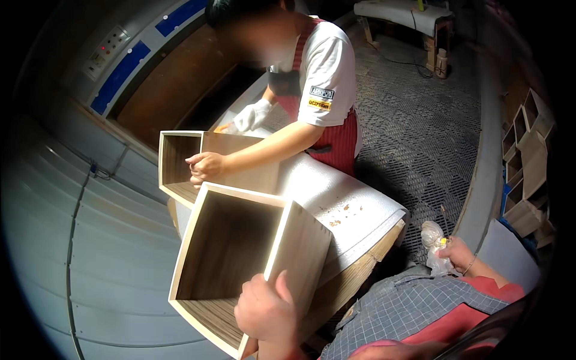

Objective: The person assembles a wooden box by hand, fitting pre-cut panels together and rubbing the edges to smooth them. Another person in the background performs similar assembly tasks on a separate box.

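My left hand (267, 309) grips the near edge of an open-fronted wooden box (309, 246), its fingers over the rim and its thumb up. The box has pale outer panels and a darker, wood-grained inside. It rests on the white-padded bench (354, 204), its open side facing me. Low at the right, my right hand (459, 255) is closed on a clear, crumpled-looking plastic thing (433, 237) with a small yellow part; I cannot tell whether it is a bag or a soft bottle.
Across the bench a co-worker (327, 72) handles a second wooden box (252, 174), one hand bare, the other gloved in white. Brown crumbs (345, 216) lie on the padding. Wooden boxes (528, 162) are stacked at right. A padded stand (402, 15) is behind; grey panels (120, 258) line the left.
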`<control>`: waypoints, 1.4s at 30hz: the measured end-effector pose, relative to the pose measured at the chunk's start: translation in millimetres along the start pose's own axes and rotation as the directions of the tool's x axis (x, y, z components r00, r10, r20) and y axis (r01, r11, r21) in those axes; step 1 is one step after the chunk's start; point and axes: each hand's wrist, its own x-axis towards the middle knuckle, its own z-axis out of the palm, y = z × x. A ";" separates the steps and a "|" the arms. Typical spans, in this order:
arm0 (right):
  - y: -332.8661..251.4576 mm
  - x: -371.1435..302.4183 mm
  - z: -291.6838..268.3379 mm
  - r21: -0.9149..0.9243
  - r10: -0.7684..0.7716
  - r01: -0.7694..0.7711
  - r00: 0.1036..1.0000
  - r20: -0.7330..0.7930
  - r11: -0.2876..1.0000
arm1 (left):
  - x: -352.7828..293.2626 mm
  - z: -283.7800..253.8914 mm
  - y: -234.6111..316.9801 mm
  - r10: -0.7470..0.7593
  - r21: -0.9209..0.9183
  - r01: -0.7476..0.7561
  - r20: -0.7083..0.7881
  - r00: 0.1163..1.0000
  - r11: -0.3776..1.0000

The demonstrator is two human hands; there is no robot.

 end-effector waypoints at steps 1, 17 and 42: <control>-0.7 0.6 -2.0 -0.014 0.002 -0.003 0.999 -0.036 1.000 | -0.8 -2.2 -4.5 0.025 -0.048 -0.024 0.027 0.999 0.999; -4.9 35.4 -97.6 0.336 -0.076 0.016 0.983 0.165 0.942 | -10.5 -91.1 78.0 0.332 -0.338 -0.324 -0.034 0.943 0.884; 2.1 41.1 -88.7 0.699 -0.002 -0.507 0.809 0.588 0.505 | 8.5 -86.6 81.4 0.360 -0.371 -0.362 -0.077 0.930 0.855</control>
